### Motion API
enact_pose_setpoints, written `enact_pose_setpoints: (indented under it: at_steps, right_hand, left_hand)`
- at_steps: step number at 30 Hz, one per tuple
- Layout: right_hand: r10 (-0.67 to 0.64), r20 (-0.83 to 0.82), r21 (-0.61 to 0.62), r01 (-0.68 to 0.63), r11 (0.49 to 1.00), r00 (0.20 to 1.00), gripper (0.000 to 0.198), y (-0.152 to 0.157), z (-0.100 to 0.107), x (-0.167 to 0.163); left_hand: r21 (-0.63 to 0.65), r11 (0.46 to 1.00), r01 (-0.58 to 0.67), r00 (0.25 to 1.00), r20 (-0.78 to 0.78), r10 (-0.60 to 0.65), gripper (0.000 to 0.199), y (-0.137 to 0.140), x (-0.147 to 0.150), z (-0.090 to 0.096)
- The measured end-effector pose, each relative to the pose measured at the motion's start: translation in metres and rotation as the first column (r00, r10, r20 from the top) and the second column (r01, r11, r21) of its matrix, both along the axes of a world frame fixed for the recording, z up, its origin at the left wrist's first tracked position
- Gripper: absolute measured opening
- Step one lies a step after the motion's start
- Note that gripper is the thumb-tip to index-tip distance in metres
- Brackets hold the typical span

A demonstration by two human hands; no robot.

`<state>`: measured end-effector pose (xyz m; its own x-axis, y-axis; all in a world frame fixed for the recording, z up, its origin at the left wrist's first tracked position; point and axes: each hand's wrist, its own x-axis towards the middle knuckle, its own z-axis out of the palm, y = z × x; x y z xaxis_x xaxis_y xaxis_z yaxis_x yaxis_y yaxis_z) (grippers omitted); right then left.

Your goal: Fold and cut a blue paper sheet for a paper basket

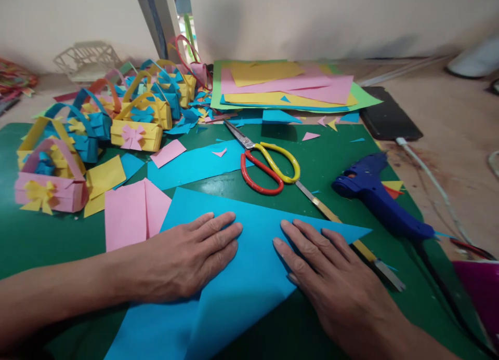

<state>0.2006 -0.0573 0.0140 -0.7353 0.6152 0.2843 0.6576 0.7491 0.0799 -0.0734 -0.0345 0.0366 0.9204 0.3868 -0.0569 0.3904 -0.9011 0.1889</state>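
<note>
A large sheet of blue paper (249, 266) lies folded over on the green mat, its pointed corner reaching to the right. My left hand (198, 256) rests flat on the left part of the sheet, fingers stretched out. On the right part lies my right hand (323, 256), palm down with its fingers slightly spread. Beyond the sheet are scissors (268, 165) with one red and one yellow handle. A narrow cutter-like tool (331, 214) passes partly under the blue corner. Pink paper pieces (127, 214) sit just left of the sheet.
Several small paper baskets (136, 134) stand at the back left. Stacked coloured sheets (288, 84) lie at the back, near paper scraps (191, 116). To the right are a blue glue gun (378, 194) with its cord and a phone (390, 113) on a white cable.
</note>
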Motion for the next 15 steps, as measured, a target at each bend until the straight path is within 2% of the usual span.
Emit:
enact_pose_setpoints:
  at_steps: [9,15]
  right_hand:
    - [0.017,0.017,-0.006,-0.016,1.000,1.000,0.037,0.002,-0.001,0.002]
    - [0.014,0.037,-0.003,-0.014,1.000,0.999,0.036,0.002,-0.003,0.004]
  left_hand:
    - [0.036,0.999,0.026,1.000,-0.019,-0.025,0.042,0.005,0.000,0.005]
    - [0.174,0.984,-0.019,1.000,0.003,0.019,0.039,0.012,0.002,0.001]
